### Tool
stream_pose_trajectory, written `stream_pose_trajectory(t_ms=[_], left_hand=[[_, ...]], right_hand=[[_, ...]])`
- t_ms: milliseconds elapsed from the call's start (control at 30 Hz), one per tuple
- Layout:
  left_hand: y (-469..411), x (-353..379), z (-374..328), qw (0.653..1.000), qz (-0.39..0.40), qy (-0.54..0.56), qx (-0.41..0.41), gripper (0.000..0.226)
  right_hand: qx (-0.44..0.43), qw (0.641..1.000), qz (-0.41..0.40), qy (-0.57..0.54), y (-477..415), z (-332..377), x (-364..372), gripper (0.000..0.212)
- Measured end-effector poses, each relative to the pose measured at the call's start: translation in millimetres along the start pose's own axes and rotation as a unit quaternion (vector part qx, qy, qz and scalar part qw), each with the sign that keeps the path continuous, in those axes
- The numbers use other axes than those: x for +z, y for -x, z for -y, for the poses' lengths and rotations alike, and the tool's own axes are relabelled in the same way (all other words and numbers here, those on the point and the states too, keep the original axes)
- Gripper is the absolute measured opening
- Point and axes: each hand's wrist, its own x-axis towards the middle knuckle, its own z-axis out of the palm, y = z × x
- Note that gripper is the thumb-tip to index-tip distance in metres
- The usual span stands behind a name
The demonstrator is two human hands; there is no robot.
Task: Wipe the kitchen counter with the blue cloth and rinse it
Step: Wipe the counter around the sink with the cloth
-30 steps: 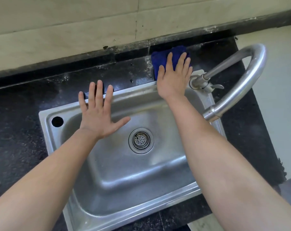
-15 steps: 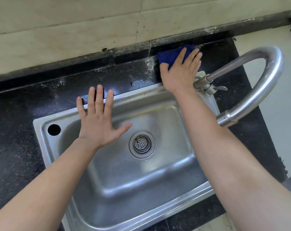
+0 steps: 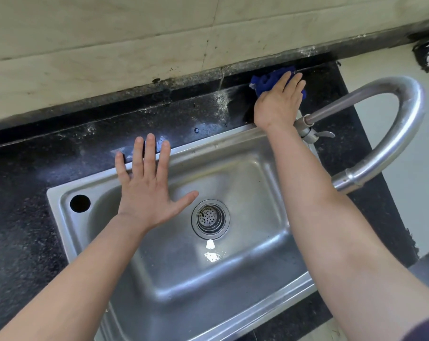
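Note:
The blue cloth (image 3: 266,81) lies bunched on the black counter (image 3: 184,119) behind the steel sink (image 3: 233,267), close to the back wall ledge. My right hand (image 3: 278,102) presses flat on the cloth with straight fingers, just left of the tap base. Only the cloth's left and far edges show past the hand. My left hand (image 3: 147,188) hovers over the sink's back rim with fingers spread and straight, holding nothing.
A curved steel tap (image 3: 403,134) arches over the counter's right end, its small lever (image 3: 324,134) beside my right wrist. The drain strainer (image 3: 210,218) sits mid-basin. A round hole (image 3: 80,203) is in the sink's left corner. Tiled wall (image 3: 110,45) runs behind.
My right hand has slid the cloth to the right and toward the wall along the back strip of counter. The left hand has stayed spread above the sink rim.

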Motion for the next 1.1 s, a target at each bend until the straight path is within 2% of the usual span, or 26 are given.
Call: stream_pose_trajectory(t_ms=[167,267,400,533,667,767,933,1000,1100], left_hand=[[0.3,0.1,1.2,1.000,0.000,-0.002,0.007,0.121],[0.2,-0.3,1.8,1.000,0.008,-0.001,0.009,0.122],[-0.3,-1.5,1.4,1.000,0.018,-0.002,0.009,0.122],[-0.2,-3.3,1.0,1.000,0.025,-0.002,0.010,0.122],[-0.9,-3.1,1.4,1.000,0.026,-0.001,0.014,0.122],[-0.7,-1.9,1.3,1.000,0.023,-0.003,0.016,0.122],[-0.4,-0.1,1.3,1.000,0.016,-0.010,0.015,0.122],[0.0,0.5,0.8,1.000,0.013,-0.008,0.015,0.122],[-0.4,1.3,0.2,1.000,0.013,-0.004,0.015,0.122]], right_hand=[[0.101,0.995,-0.007,-0.020,-23.8,2.5,-8.1,0.073],[0.124,0.991,-0.020,-0.055,-29.3,4.5,-12.6,0.070],[0.103,0.989,0.002,-0.109,-8.2,13.0,-8.9,0.075],[0.014,0.993,0.023,-0.111,35.9,20.9,2.7,0.071],[-0.044,0.997,0.036,-0.057,50.7,19.0,15.1,0.068],[0.021,0.999,0.026,-0.024,21.7,14.4,10.0,0.066],[0.213,0.971,0.032,-0.100,-42.3,-0.9,-22.1,0.073],[0.240,0.964,0.037,-0.107,-56.0,-1.5,-29.1,0.068],[0.221,0.969,0.031,-0.105,-52.7,4.4,-29.6,0.060]])
